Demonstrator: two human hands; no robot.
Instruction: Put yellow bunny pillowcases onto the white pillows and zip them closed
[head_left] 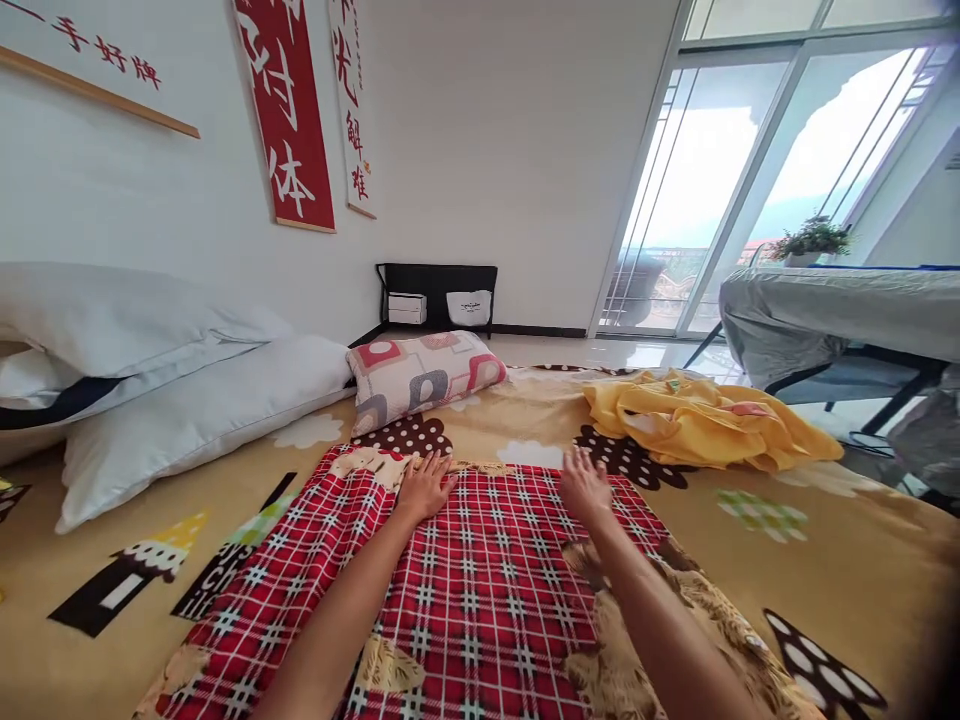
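A red plaid cloth (487, 570) with tan patterned patches lies spread out in front of me, its left side slightly rippled. My left hand (426, 487) rests palm down near the cloth's far edge, fingers stretched forward. Toward the far right corner, my right hand (586, 485) is over the same edge with its fingers extended; whether it presses on the fabric is hard to see. Neither hand grips anything. Under the cloth is a tan bedspread (600, 400) with printed shapes.
A patterned pillow (427, 378) lies beyond the cloth, with white pillows (217, 410) stacked at left. Crumpled yellow fabric (705, 415) sits at right. Farther off are a black rack (439, 280), a covered table (840, 305) with a potted plant (811, 240), and glass doors (720, 180).
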